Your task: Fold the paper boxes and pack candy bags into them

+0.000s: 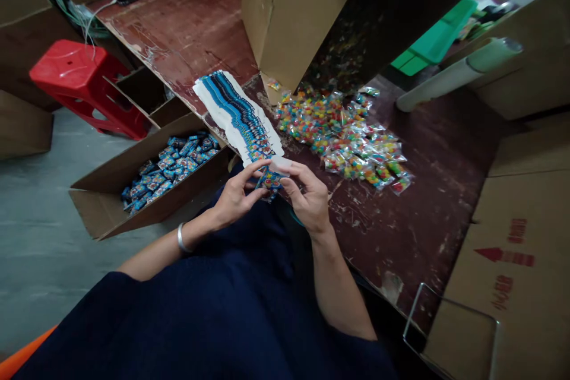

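Between both hands, at the table's edge, is a small printed candy box in blue with colourful pictures; a white flap stands up at its top. My left hand pinches it from the left with thumb and fingers. From the right, my right hand grips the box by its white flap. Just beyond the hands lies a long fanned row of flat blue-and-white printed cartons. To the right of that row, a pile of small clear bags of colourful candy is spread on the dark red table.
Left of my lap, an open cardboard box holds many small blue packs. A red stool stands on the floor beyond. A tall carton, a plastic roll and a green bin stand behind the candy.
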A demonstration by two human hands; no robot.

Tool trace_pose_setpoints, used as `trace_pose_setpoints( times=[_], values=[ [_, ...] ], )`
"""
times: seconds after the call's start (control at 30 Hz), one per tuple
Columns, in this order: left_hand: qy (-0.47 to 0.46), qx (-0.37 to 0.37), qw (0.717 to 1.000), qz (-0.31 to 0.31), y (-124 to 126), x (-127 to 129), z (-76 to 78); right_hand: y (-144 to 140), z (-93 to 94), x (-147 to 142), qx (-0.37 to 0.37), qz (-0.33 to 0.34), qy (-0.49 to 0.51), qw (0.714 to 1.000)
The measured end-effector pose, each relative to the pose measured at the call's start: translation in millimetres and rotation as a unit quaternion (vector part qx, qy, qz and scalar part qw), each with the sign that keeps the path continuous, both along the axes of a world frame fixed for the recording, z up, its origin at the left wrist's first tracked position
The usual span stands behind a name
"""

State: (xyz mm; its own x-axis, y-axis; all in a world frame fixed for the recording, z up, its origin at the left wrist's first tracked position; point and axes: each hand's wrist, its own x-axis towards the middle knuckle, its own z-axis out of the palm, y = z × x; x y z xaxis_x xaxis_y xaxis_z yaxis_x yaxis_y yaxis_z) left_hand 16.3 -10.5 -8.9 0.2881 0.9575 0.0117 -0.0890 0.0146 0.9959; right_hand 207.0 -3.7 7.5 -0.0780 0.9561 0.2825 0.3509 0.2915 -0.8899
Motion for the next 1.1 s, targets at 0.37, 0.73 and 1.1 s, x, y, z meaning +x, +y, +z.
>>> trace_pose_setpoints(
  times=[0.37,0.73,1.1],
  values=[
    [-0.074,-0.076,0.994,-0.014,3.0,5.5,2.8,-12.2,-24.0,-21.2,0.005,-0.081,0.095,0.992],
    [-0.025,-0.048,0.998,0.023,2.4,1.4,6.1,-3.6,-0.6,-19.2,-0.095,-0.05,0.163,0.981],
    [-0.015,-0.013,0.999,-0.05,5.4,-8.3,3.4,5.1,5.8,-9.2,-0.095,-0.043,0.095,0.99]
  ],
)
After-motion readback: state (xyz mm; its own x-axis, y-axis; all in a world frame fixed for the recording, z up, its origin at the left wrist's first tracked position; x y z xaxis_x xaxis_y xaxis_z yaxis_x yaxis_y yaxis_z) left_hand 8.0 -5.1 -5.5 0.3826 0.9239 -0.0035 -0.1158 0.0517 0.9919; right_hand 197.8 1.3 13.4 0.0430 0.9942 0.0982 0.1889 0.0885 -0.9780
